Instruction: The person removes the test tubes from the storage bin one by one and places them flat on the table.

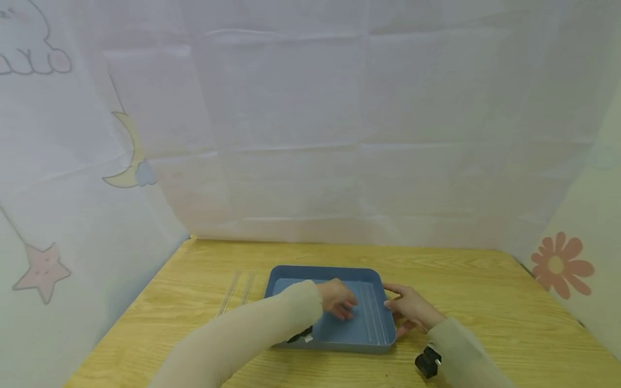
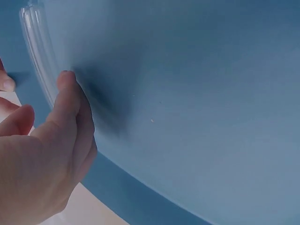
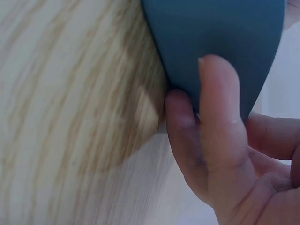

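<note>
A blue rectangular tray (image 1: 335, 345) rests on the wooden table. Along its right side lie clear straight rods or tubes (image 1: 373, 312), close together; the left wrist view shows their ends (image 2: 33, 28) too. My left hand (image 1: 338, 299) hovers over the tray floor just left of these rods, fingers loosely bent and nothing in its grasp. Its shadow falls on the tray beside the fingertips (image 2: 68, 77). At the tray's right wall, my right hand (image 1: 412, 308) pinches the side, with fingers (image 3: 220, 108) against the outer face and the thumb at the rim.
Left of the tray, two more clear strips (image 1: 228, 293) lie on the wooden table (image 1: 194, 264), partly behind the left sleeve (image 1: 252, 328). Pale printed sheets (image 1: 291, 134) hang behind and on both sides. A black wrist device (image 1: 428, 362) sits by the right sleeve.
</note>
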`<action>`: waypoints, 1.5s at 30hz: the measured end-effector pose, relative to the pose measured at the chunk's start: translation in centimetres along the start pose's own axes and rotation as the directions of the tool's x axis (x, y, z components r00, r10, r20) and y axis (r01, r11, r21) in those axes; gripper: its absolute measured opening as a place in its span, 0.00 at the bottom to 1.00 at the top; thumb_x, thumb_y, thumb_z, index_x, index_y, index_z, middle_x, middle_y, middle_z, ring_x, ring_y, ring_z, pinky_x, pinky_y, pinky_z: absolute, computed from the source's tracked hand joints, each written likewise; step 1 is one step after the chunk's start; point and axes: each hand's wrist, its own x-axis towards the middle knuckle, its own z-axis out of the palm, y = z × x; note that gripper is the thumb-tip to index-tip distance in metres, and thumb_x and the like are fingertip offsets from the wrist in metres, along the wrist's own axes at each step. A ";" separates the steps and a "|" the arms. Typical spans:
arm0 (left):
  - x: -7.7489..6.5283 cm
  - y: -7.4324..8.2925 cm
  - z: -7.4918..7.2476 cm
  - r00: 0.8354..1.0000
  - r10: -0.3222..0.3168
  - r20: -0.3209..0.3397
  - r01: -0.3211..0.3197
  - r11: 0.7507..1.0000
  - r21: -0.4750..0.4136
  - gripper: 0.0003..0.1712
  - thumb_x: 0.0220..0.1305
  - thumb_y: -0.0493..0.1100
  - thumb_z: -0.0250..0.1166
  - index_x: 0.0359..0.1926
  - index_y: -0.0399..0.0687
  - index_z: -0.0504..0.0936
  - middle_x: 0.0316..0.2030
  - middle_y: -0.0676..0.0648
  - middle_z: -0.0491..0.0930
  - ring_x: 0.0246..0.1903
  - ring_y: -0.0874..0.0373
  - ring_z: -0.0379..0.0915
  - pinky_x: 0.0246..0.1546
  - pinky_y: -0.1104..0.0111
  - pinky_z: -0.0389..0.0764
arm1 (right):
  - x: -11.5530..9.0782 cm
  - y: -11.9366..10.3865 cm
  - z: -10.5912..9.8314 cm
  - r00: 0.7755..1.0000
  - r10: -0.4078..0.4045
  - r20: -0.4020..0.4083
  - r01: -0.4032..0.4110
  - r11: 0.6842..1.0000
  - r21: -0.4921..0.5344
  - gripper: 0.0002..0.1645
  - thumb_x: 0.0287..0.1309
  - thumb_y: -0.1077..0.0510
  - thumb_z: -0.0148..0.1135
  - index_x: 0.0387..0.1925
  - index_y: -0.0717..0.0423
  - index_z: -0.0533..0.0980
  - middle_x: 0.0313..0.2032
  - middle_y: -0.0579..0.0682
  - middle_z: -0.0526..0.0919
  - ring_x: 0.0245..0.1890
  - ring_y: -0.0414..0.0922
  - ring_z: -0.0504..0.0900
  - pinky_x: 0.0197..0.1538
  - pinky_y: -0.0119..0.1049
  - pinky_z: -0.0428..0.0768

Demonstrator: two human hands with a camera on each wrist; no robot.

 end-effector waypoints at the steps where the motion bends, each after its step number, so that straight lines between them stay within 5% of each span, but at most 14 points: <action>1: 0.0 0.1 0.1 1.000 -0.007 -0.004 0.007 1.000 0.011 0.15 0.63 0.29 0.61 0.49 0.26 0.75 0.36 0.36 0.79 0.44 0.37 0.80 0.43 0.55 0.83 | 0.0 0.0 0.0 1.000 0.000 0.001 0.000 1.000 0.002 0.35 0.68 0.69 0.50 0.73 0.67 0.53 0.38 0.59 0.83 0.32 0.54 0.84 0.20 0.42 0.81; 18: 0.5 1.1 1.3 0.998 -0.037 -0.053 0.048 0.974 0.223 0.31 0.64 0.36 0.65 0.64 0.28 0.65 0.31 0.37 0.79 0.33 0.44 0.83 0.36 0.59 0.84 | -0.2 -0.4 0.3 1.000 -0.017 0.026 0.017 1.000 0.004 0.35 0.67 0.69 0.51 0.72 0.68 0.52 0.40 0.59 0.83 0.29 0.52 0.83 0.19 0.41 0.81; 25: 1.7 0.7 1.9 0.996 0.025 -0.090 0.011 0.926 0.377 0.10 0.63 0.38 0.65 0.38 0.32 0.78 0.25 0.40 0.76 0.16 0.53 0.75 0.19 0.65 0.79 | -0.2 -0.7 0.1 1.000 -0.020 0.020 0.020 1.000 0.004 0.35 0.68 0.68 0.50 0.72 0.67 0.53 0.37 0.58 0.83 0.29 0.52 0.83 0.20 0.41 0.81; 31: 2.7 -0.1 2.5 0.986 0.070 -0.148 0.015 0.861 0.508 0.07 0.61 0.36 0.63 0.31 0.33 0.78 0.17 0.42 0.75 0.07 0.58 0.64 0.06 0.70 0.66 | 0.0 -0.7 0.3 1.000 0.000 -0.001 0.000 1.000 -0.009 0.34 0.67 0.69 0.51 0.72 0.66 0.55 0.38 0.58 0.82 0.30 0.51 0.83 0.20 0.42 0.82; 35: 3.1 0.0 3.0 0.984 0.049 -0.169 0.053 0.836 0.546 0.09 0.57 0.34 0.67 0.24 0.35 0.77 0.14 0.42 0.75 0.06 0.58 0.63 0.07 0.70 0.68 | -0.1 -0.7 0.4 1.000 0.012 -0.013 -0.012 1.000 -0.012 0.34 0.67 0.69 0.51 0.72 0.66 0.55 0.38 0.58 0.82 0.31 0.51 0.83 0.20 0.42 0.82; 45: 2.3 0.6 1.8 0.999 -0.004 -0.032 0.019 0.890 0.455 0.08 0.63 0.36 0.64 0.34 0.33 0.80 0.25 0.40 0.79 0.19 0.53 0.79 0.23 0.67 0.81 | -0.3 -0.1 0.0 1.000 -0.010 -0.001 0.010 1.000 -0.014 0.34 0.68 0.69 0.50 0.72 0.67 0.53 0.39 0.59 0.83 0.29 0.52 0.83 0.18 0.40 0.81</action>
